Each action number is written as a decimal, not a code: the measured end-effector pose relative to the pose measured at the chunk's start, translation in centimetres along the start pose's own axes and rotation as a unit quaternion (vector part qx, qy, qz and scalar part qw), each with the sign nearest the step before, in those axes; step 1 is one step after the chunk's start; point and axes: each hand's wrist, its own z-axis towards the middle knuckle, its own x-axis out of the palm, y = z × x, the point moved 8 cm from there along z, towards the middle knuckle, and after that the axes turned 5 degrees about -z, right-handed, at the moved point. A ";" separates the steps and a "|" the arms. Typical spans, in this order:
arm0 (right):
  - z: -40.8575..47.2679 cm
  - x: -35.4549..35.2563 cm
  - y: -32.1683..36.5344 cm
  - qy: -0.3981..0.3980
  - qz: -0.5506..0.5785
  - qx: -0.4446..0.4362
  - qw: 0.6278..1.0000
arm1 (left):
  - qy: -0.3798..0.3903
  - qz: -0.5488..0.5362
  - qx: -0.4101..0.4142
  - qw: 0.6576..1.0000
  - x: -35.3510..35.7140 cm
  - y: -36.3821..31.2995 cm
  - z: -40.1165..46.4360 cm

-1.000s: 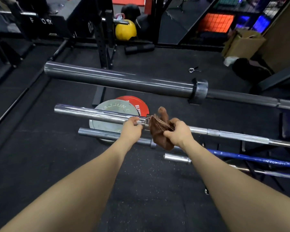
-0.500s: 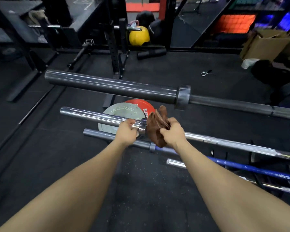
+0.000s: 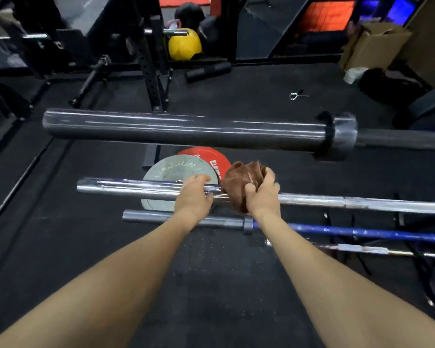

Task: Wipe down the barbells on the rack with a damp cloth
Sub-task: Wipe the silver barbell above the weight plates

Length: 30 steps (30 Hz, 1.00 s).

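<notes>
A: Where do we find the cloth (image 3: 239, 187)?

B: We see it bunched, brown, wrapped over the chrome bar (image 3: 337, 202) at the inner end of its sleeve. Our right hand (image 3: 263, 197) grips it: the fingers (image 3: 269, 175) curl over the top of the wad, the thumb presses its near face, so the cloth lies between fingers and bar.

A: And the left hand (image 3: 192, 197)?

B: It rests on the sleeve just beside the cloth, fingers curved over the far side, loosely closed on the bar. The two hands nearly touch.

A: What surrounds them?

B: A dark bar (image 3: 186, 131) lies above, a blue bar (image 3: 362, 232) below. A grey plate (image 3: 173, 172) and a red plate (image 3: 211, 156) lie on the floor (image 3: 211, 285) beneath.
</notes>
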 end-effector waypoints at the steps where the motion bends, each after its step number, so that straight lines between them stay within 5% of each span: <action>1: -0.1 0.0 0.4 -0.011 -0.021 -0.012 1.000 | 0.006 0.020 0.024 0.999 -0.1 0.0 0.5; 7: -1.0 0.2 0.8 -0.073 -0.198 0.014 0.977 | 0.074 0.131 0.112 0.982 0.6 0.1 2.0; 10: -1.8 0.0 1.9 -0.126 -0.269 -0.081 0.951 | 0.076 0.150 0.125 0.978 0.8 0.1 1.9; 13: -1.7 1.8 2.7 -0.061 -0.280 -0.174 0.942 | 0.073 0.139 0.124 0.980 0.8 0.1 2.0; 17: -0.9 3.6 1.9 -0.010 -0.271 -0.177 0.946 | 0.049 0.096 0.115 0.987 0.4 0.0 2.0; 24: -2.5 0.1 -0.2 -0.183 -0.067 -0.169 0.966 | 0.048 0.101 0.121 0.986 0.2 0.5 2.2; 26: -2.5 0.2 0.5 -0.208 -0.133 -0.194 0.949 | 0.053 0.102 0.130 0.985 0.1 0.5 2.2; 30: -0.7 4.4 1.5 -0.128 -0.391 -0.211 0.887 | 0.055 0.105 0.160 0.980 0.2 0.9 2.8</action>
